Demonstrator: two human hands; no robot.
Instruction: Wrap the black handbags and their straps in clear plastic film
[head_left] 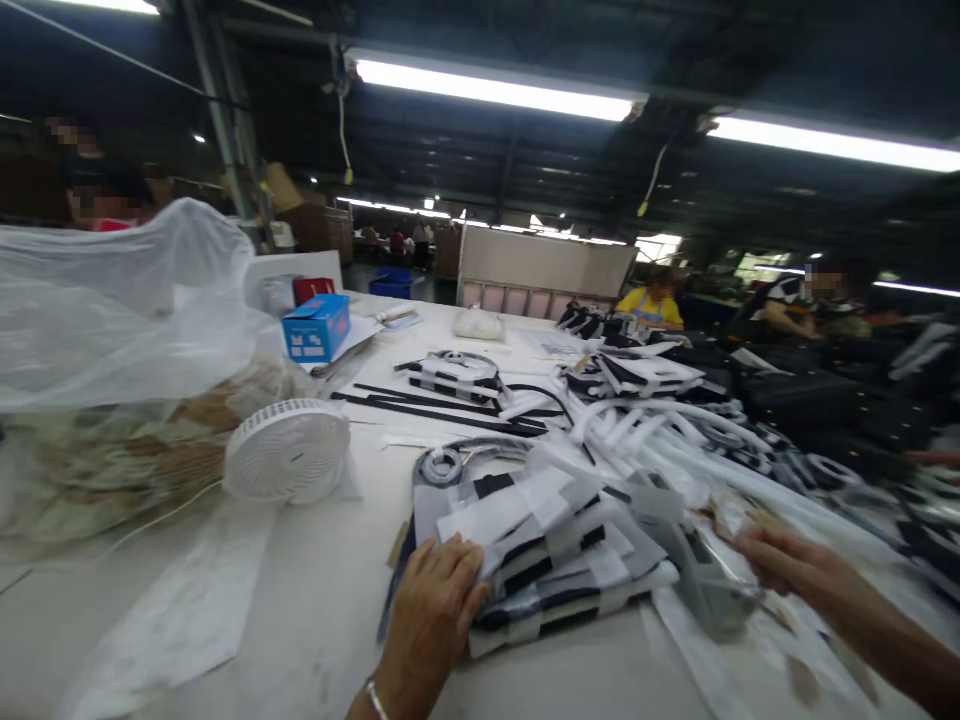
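Presently, we rest our left hand (436,600), fingers extended, on flat black-and-white bundles (559,560) stacked on the white table (322,600); we cannot tell our right hand's (780,555) finger closure beside the grey plastic holder (712,595).

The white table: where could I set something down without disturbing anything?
The widest bare patch of the table lies between the white sheet and the bundle stack under the left hand, nearer than the fan. It is crowded around the right hand, with a grey holder and white tubing, and at left, with a plastic bag.
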